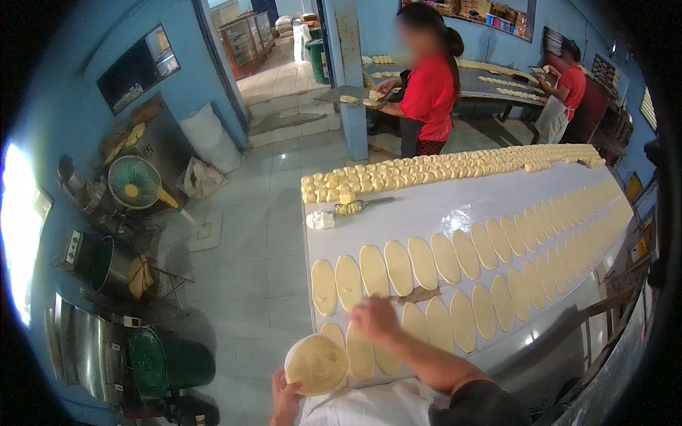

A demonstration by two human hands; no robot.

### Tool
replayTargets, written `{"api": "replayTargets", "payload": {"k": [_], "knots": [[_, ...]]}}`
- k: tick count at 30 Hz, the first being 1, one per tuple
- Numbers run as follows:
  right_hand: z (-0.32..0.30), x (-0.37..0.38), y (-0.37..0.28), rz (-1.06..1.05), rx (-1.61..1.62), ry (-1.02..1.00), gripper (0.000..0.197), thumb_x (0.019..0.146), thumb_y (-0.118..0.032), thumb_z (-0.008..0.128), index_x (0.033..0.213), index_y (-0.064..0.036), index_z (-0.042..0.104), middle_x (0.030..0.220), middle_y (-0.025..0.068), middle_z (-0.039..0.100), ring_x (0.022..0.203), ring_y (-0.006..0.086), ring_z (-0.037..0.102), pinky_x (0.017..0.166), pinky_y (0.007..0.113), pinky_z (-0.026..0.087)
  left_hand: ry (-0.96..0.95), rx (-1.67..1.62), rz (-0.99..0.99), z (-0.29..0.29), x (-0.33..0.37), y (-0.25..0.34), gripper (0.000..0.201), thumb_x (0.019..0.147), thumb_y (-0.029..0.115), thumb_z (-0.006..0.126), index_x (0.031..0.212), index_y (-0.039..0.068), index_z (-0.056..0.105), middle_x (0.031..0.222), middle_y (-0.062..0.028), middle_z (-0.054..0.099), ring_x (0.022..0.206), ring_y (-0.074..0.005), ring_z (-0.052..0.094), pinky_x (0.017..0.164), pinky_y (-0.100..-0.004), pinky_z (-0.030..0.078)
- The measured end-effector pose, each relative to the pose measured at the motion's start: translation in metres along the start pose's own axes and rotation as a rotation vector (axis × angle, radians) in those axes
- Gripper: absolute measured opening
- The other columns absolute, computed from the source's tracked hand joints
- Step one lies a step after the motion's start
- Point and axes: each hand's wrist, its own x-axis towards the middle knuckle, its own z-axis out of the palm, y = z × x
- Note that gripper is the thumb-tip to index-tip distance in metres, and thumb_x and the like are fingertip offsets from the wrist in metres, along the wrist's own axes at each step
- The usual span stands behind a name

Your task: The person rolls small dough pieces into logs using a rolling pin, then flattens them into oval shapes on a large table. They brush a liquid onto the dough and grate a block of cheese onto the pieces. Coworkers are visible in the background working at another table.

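Free tabletop (419,211) beyond dough ovals (466,251)

Right hand (374,321) blurred, fingertips indistinct; dough oval (332,331) partly hidden behind round bowl (293,351)

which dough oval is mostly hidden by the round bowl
The leftmost oval in the row nearest the person: the round bowl in the left hand hides most of it, unlike any other.

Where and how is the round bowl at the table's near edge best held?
Probably by the lower-left rim of the bowl, coming from the person's left, where the left hand holds it. Its wide, round opening faces up with tan contents inside, so an edge grip leaves that clear; flat dough ovals lie close on its right.
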Motion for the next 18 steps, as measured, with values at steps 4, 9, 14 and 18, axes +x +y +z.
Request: {"api": "replayTargets", "payload": {"k": [4,9,14,18], "knots": [[0.026,0.026,0.086,0.130,-0.265,0.073,0.013,0.083,-0.026,0.067,0.079,-0.0187,0.077,0.082,0.0045,0.066,0.093,0.0271,0.061,0.080,0.045,0.047,0.114,0.054,-0.028,0.002,-0.009,0.005,0.073,0.076,0.021,0.068,0.139,0.001,0.036,0.126,-0.0175,0.056,0.108,-0.0295,0.062,0.080,-0.0402,0.059],[0.034,0.025,0.107,0.104,-0.357,-0.083,0.009,0.081,-0.023,0.069,0.078,-0.0204,0.077,0.081,0.0020,0.066,0.092,0.0237,0.060,0.080,0.043,0.046,0.228,0.083,-0.007,0.011,-0.027,0.011,0.071,0.080,0.025,0.069,0.142,0.004,0.042,0.133,-0.0184,0.055,0.120,-0.0346,0.060,0.087,-0.0487,0.058],[0.014,0.019,0.137,0.343,-0.276,0.142,0.015,0.082,-0.030,0.067,0.081,-0.0189,0.077,0.087,0.0011,0.069,0.099,0.0258,0.060,0.083,0.044,0.046,0.281,0.022,-0.039,0.012,-0.031,0.010,0.069,0.081,0.023,0.068,0.141,0.004,0.041,0.135,-0.0203,0.053,0.119,-0.0382,0.059,0.086,-0.0523,0.059],[0.010,0.002,0.161,0.456,-0.408,0.012,0.014,0.081,-0.028,0.067,0.080,-0.0182,0.076,0.087,0.0011,0.069,0.097,0.0267,0.062,0.081,0.047,0.046,0.200,-0.006,-0.044,0.009,-0.021,0.010,0.065,0.082,0.021,0.067,0.140,0.004,0.041,0.135,-0.0207,0.052,0.119,-0.0384,0.059,0.086,-0.0537,0.058]]}}
